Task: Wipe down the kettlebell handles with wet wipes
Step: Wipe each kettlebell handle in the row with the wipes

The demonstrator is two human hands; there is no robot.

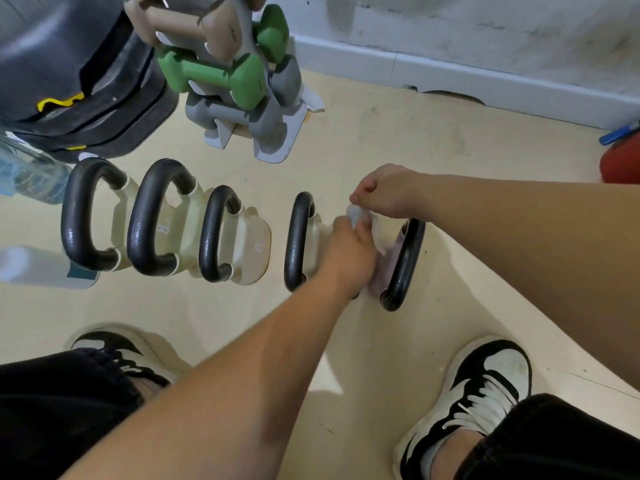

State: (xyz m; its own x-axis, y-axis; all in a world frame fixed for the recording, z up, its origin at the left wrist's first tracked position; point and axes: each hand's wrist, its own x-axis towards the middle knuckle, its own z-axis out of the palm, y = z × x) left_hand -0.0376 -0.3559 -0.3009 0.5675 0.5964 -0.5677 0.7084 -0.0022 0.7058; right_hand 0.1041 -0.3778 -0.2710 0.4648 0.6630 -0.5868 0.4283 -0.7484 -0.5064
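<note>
Several kettlebells with black handles stand in a row on the pale floor. The rightmost kettlebell (403, 268) has a pinkish body, and the cream kettlebell (299, 240) stands just left of it. A crumpled white wet wipe (358, 216) sits between my two hands, above the gap between these two kettlebells. My left hand (349, 251) grips the wipe from below. My right hand (384, 192) pinches its top with closed fingers. Most of the wipe is hidden by my fingers.
A dumbbell rack (242, 84) with green, beige and grey dumbbells stands behind the row. Black weight plates (86, 91) lie at the far left, with a clear water bottle (27, 174) and a white container (45, 268). My two sneakers (485, 386) are planted in front.
</note>
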